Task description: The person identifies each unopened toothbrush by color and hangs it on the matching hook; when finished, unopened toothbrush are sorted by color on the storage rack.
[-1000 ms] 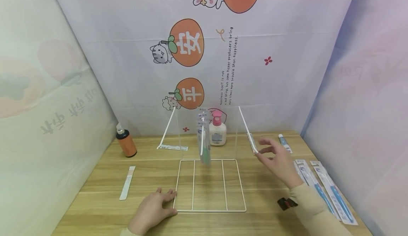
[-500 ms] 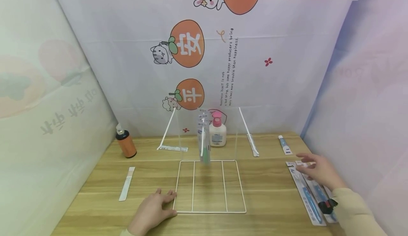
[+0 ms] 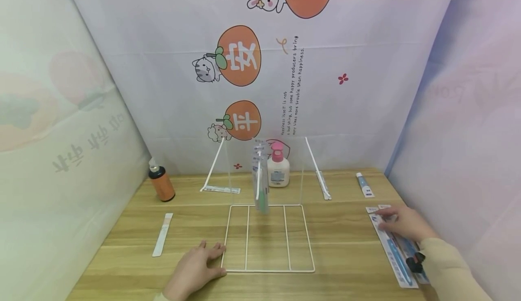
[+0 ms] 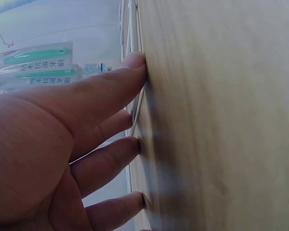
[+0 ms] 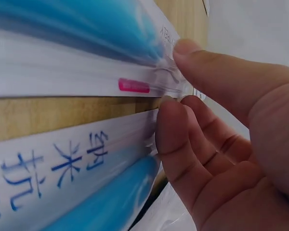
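Fingers of the right hand (image 3: 403, 228) are lying across the top ends of two blue toothbrush packs (image 3: 396, 252), which are lying side by side on the wooden counter (image 3: 346, 251) under that hand. In the right wrist view the thumb (image 5: 216, 65) is pressing on one pack (image 5: 77, 57) while a curled fingertip (image 5: 171, 125) is meeting the edge of the other pack (image 5: 72, 192), so the hand is pinching at the packs' edges. Just beyond its fingertips a small blue tube (image 3: 362, 185) is lying on the counter.

The left hand (image 3: 195, 271) is resting flat on the counter, fingers spread and straight, its fingertips (image 4: 135, 62) touching the near left corner of a clear divided organizer (image 3: 268, 237). A green toothbrush pack (image 3: 260, 179) is standing upright in the organizer, well ahead of that hand. A flat white strip (image 3: 163, 234) is lying to its left, and an orange spray bottle (image 3: 161, 183) is standing farther off behind the strip.
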### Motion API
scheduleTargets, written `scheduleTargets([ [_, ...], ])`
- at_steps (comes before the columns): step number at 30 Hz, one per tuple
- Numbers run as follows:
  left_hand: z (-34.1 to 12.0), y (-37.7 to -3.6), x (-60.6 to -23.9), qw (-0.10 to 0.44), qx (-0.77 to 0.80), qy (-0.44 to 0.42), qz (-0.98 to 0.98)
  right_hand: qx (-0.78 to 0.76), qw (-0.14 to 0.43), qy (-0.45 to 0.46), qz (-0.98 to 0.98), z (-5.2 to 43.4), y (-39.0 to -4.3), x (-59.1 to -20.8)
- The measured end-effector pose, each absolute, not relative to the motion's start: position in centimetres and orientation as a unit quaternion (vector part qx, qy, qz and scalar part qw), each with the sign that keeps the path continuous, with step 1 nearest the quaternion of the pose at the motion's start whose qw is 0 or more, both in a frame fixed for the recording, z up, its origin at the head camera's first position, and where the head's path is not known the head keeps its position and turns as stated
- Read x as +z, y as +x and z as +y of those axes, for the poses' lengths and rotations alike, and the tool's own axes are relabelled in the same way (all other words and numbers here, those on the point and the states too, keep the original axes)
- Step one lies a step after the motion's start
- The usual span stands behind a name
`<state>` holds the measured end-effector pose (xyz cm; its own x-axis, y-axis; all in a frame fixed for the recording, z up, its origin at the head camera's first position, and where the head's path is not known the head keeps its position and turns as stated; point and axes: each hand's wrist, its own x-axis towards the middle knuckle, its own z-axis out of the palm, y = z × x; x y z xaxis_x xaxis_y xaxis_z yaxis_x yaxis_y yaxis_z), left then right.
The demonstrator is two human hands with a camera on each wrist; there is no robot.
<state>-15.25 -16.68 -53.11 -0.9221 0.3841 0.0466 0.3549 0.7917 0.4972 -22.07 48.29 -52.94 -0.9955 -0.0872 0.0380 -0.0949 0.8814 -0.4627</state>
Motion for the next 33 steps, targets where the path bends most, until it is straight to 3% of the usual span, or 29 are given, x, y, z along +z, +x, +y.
scheduleTargets([
  [18, -16.6, -15.2, -53.1, 0.038, 0.260, 0.190, 0.946, 0.309, 0.054, 0.045, -0.948, 47.6, -20.9, -52.6],
  [27, -16.5, -15.1, -53.0, 0.036, 0.258, 0.187, 0.947, 0.377, 0.179, 0.042, -0.908, 41.4, -17.5, -46.2],
  [33, -16.4, -15.0, -52.9, 0.034, 0.256, 0.182, 0.949, 0.464, 0.236, 0.088, -0.849, 35.5, -13.8, -41.0],
])
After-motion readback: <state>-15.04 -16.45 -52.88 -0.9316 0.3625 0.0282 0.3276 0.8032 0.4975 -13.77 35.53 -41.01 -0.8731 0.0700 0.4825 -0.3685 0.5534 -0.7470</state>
